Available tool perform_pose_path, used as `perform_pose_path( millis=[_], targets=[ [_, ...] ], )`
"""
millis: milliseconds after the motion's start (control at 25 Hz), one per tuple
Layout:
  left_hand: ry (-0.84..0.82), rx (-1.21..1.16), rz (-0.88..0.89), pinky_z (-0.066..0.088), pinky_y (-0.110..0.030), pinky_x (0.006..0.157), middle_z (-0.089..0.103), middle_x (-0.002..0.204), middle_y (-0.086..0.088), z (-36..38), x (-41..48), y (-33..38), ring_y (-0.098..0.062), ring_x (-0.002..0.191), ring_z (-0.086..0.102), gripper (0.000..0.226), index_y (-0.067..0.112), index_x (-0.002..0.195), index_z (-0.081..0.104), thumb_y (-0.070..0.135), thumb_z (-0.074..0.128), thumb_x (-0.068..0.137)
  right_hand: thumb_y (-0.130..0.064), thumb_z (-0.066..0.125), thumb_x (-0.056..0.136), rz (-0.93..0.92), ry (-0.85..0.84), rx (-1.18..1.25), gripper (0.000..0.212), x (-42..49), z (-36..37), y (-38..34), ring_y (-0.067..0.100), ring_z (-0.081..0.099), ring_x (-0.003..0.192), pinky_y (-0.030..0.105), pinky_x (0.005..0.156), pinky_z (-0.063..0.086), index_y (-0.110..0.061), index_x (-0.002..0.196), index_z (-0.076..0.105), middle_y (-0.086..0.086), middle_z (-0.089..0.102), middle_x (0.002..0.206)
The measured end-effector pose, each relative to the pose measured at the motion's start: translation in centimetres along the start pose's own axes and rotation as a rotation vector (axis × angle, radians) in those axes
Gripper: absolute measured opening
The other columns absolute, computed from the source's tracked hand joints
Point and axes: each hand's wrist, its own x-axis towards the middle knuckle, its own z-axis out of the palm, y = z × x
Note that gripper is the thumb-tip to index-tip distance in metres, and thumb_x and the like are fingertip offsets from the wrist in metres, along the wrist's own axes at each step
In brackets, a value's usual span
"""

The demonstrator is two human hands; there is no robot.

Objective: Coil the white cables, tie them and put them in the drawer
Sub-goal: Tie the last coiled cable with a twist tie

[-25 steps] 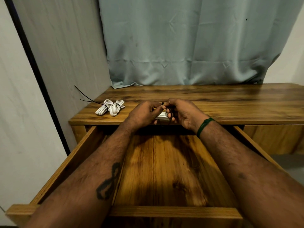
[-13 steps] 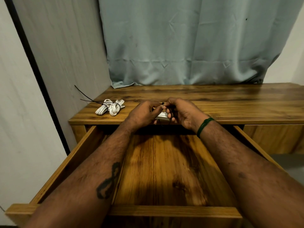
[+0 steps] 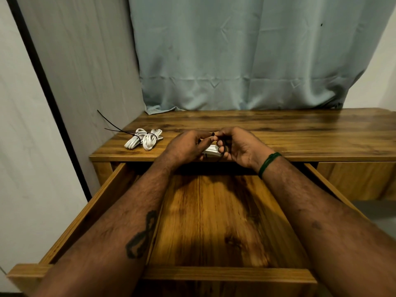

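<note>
A coiled white cable (image 3: 211, 151) sits between my two hands at the desk's front edge, mostly hidden by fingers. My left hand (image 3: 186, 146) grips the coil from the left. My right hand (image 3: 237, 146) pinches a thin black tie (image 3: 214, 134) looped around the coil. Two other white cable coils (image 3: 144, 140), each bound with a black tie whose long tails stick out to the left, lie on the desk top at the far left. The wooden drawer (image 3: 225, 273) stands pulled out below my forearms, with nothing inside.
The wooden desk top (image 3: 300, 133) stretches to the right. A pale blue curtain (image 3: 246, 56) hangs behind it. A grey panel wall (image 3: 81, 67) closes the left side close to the tied coils.
Both hands stay at the same spot on the coil. Only the fingertips have shifted slightly around the black tie.
</note>
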Motion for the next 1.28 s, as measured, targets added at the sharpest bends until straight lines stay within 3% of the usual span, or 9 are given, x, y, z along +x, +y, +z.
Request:
perform_pose_path(
  millis=[120, 320, 600, 720, 880, 1080, 1200, 1280],
  targets=[
    [-0.009, -0.009, 0.038, 0.043, -0.026, 0.059, 0.071, 0.071, 0.009, 0.2, 0.1, 0.1, -0.005, 0.061, 0.066, 0.024, 0.050, 0.084, 0.062, 0.053, 0.046, 0.101, -0.017, 0.054, 0.095, 0.012, -0.001, -0.027, 0.020, 0.1, -0.3, 0.0, 0.005, 0.047, 0.041, 0.015, 0.037, 0.034, -0.015, 0.076, 0.060, -0.004, 0.049, 0.058],
    [-0.026, 0.028, 0.028, 0.052, -0.028, 0.067, 0.075, 0.081, 0.007, -0.1, 0.3, 0.1, -0.007, 0.070, 0.068, 0.024, 0.042, 0.108, 0.069, 0.046, 0.046, 0.102, -0.020, 0.070, 0.092, -0.086, 0.083, -0.045, 0.017, 0.9, 0.0, 0.7, 0.011, 0.055, 0.048, 0.019, 0.039, 0.042, -0.007, 0.081, 0.065, 0.002, 0.059, 0.059],
    [-0.141, 0.004, 0.015, 0.049, -0.027, 0.060, 0.073, 0.074, 0.005, 0.2, 0.2, 0.9, -0.003, 0.057, 0.067, 0.020, 0.043, 0.088, 0.062, 0.041, 0.048, 0.103, 0.000, 0.061, 0.094, -0.170, 0.120, -0.086, 0.003, 0.1, -0.4, 0.2, 0.018, 0.059, 0.049, 0.021, 0.037, 0.042, -0.002, 0.094, 0.063, 0.013, 0.062, 0.065],
    [-0.157, 0.031, 0.015, 0.041, -0.024, 0.057, 0.073, 0.071, 0.003, 0.2, 0.2, 1.2, -0.001, 0.054, 0.066, 0.025, 0.044, 0.081, 0.062, 0.043, 0.049, 0.102, -0.003, 0.058, 0.096, -0.127, 0.113, -0.157, 0.008, 0.1, -0.5, 0.0, 0.020, 0.058, 0.054, 0.020, 0.039, 0.042, -0.004, 0.089, 0.062, 0.013, 0.062, 0.065],
    [-0.205, 0.048, 0.015, 0.038, -0.025, 0.057, 0.071, 0.061, 0.004, 0.7, 0.2, 1.7, 0.000, 0.053, 0.063, 0.025, 0.036, 0.099, 0.071, 0.047, 0.049, 0.102, -0.001, 0.062, 0.093, -0.051, 0.157, -0.281, 0.009, 0.4, -1.9, -0.5, 0.017, 0.053, 0.050, 0.022, 0.043, 0.042, -0.003, 0.084, 0.062, 0.012, 0.060, 0.064],
    [-0.261, 0.016, 0.024, 0.042, -0.026, 0.059, 0.071, 0.060, 0.004, 1.0, 0.3, 3.1, -0.003, 0.053, 0.064, 0.026, 0.035, 0.099, 0.071, 0.048, 0.049, 0.102, -0.010, 0.054, 0.100, 0.067, 0.072, -0.247, 0.025, 0.3, -3.9, -1.0, 0.009, 0.045, 0.053, 0.017, 0.038, 0.040, -0.007, 0.075, 0.056, 0.005, 0.053, 0.065],
    [-0.298, 0.017, 0.008, 0.041, -0.026, 0.060, 0.072, 0.062, 0.003, 1.4, 0.2, 3.4, -0.001, 0.053, 0.062, 0.029, 0.037, 0.111, 0.071, 0.052, 0.048, 0.102, -0.006, 0.056, 0.099, -0.087, 0.109, -0.346, 0.024, 0.2, -3.8, -0.9, 0.016, 0.051, 0.055, 0.023, 0.048, 0.047, -0.005, 0.075, 0.059, 0.009, 0.056, 0.064],
    [-0.282, -0.025, 0.007, 0.040, -0.026, 0.058, 0.072, 0.063, 0.000, 1.2, 0.2, 3.5, -0.002, 0.051, 0.058, 0.029, 0.037, 0.108, 0.071, 0.051, 0.047, 0.103, -0.008, 0.055, 0.099, -0.203, 0.183, -0.330, 0.023, 0.4, -3.2, -0.7, 0.019, 0.054, 0.053, 0.028, 0.051, 0.048, -0.006, 0.077, 0.059, 0.009, 0.058, 0.063]
  ],
)
